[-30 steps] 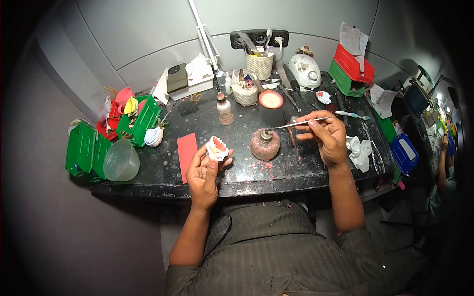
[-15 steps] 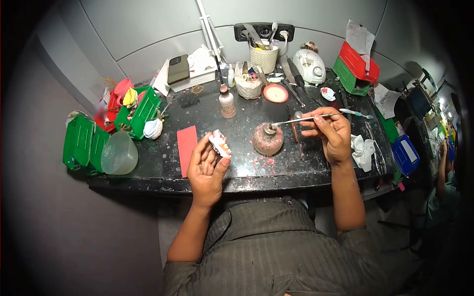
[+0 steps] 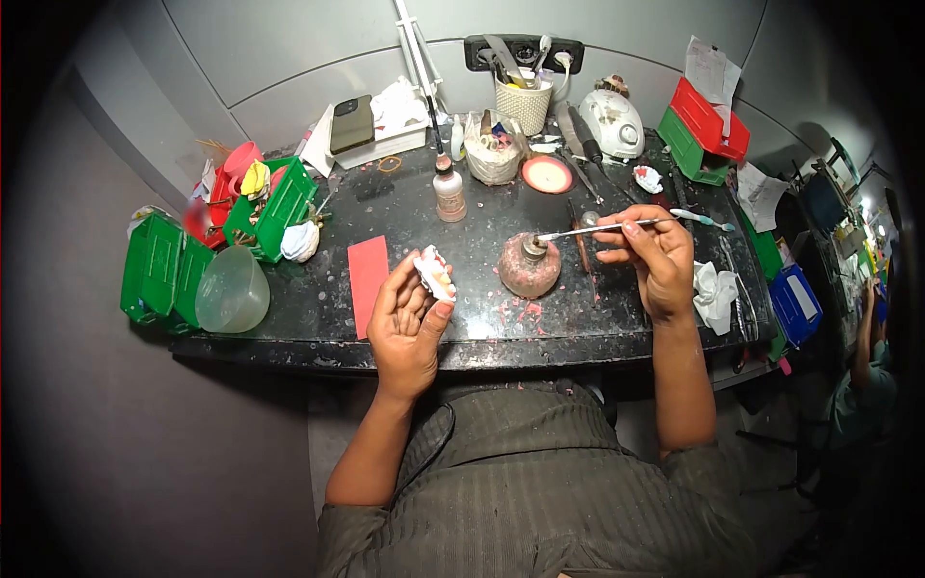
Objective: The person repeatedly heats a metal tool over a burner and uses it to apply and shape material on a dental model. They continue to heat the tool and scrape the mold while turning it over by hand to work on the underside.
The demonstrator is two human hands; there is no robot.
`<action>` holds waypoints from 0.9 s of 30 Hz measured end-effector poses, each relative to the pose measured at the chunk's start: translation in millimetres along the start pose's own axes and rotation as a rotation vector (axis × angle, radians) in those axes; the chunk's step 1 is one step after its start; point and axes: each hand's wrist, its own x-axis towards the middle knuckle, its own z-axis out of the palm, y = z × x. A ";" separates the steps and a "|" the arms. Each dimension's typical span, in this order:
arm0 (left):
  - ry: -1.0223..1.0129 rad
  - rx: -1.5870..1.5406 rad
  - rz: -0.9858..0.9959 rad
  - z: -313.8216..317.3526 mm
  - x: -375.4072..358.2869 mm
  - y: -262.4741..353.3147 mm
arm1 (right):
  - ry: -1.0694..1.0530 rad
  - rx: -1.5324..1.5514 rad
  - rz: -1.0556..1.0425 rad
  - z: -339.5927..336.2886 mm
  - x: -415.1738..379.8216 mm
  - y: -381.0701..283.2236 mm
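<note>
My left hand is closed around a white plaster dental model with pink and orange-toned patches, held above the bench's front edge. Between the thumb and fingers of my right hand is a thin metal wax spatula, pointing left. Its tip is at the neck of a round, pink-stained spirit burner; I cannot make out a flame. Beside my left hand a flat pink wax sheet lies on the black bench.
A dropper bottle stands behind the burner, near a round pink-rimmed dish. Green bins and a translucent bowl crowd the left. Crumpled tissue lies by my right wrist. Another person's arm shows far right.
The view has shifted slightly, moving the bench items a little right and up. The dental model is tilted a little differently in my left hand. The spatula tip stays at the burner's neck.
</note>
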 end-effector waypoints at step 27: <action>-0.001 -0.039 0.030 3.1 -0.4 3.0 | 0.086 -1.327 0.197 -15.9 -27.4 -26.8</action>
